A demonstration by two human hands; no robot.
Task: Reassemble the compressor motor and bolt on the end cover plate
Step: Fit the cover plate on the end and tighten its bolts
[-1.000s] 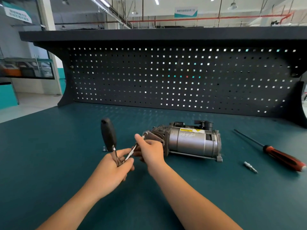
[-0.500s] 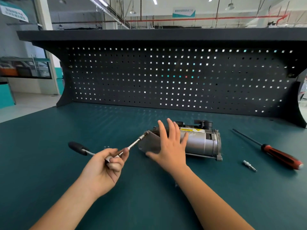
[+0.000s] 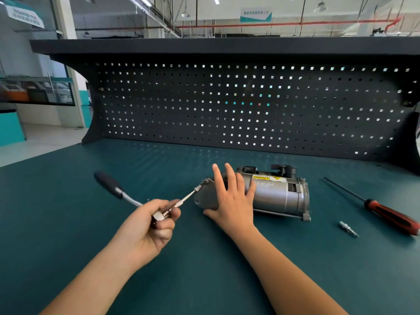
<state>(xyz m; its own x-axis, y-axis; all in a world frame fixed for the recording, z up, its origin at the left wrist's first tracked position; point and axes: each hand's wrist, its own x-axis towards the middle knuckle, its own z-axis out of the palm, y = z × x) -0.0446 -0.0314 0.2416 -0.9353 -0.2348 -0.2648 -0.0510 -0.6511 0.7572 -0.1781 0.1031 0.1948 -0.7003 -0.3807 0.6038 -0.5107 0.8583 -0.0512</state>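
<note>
The grey compressor motor lies on its side on the green bench, yellow warning label up. Its flat end cover plate faces left. My right hand lies over the motor's left end with fingers spread and straight, thumb by the plate's lower edge. My left hand grips the head of a ratchet wrench, whose black handle sticks out to the upper left. The ratchet's thin extension runs up right, its tip on a bolt at the plate's top corner.
A red-and-black screwdriver lies on the bench to the right of the motor. A small metal bit rests in front of it. The dark pegboard closes off the back of the green bench.
The ratchet handle swung down from upright to point left. My right hand let go of the extension, opened and settled flat on the motor's end.
</note>
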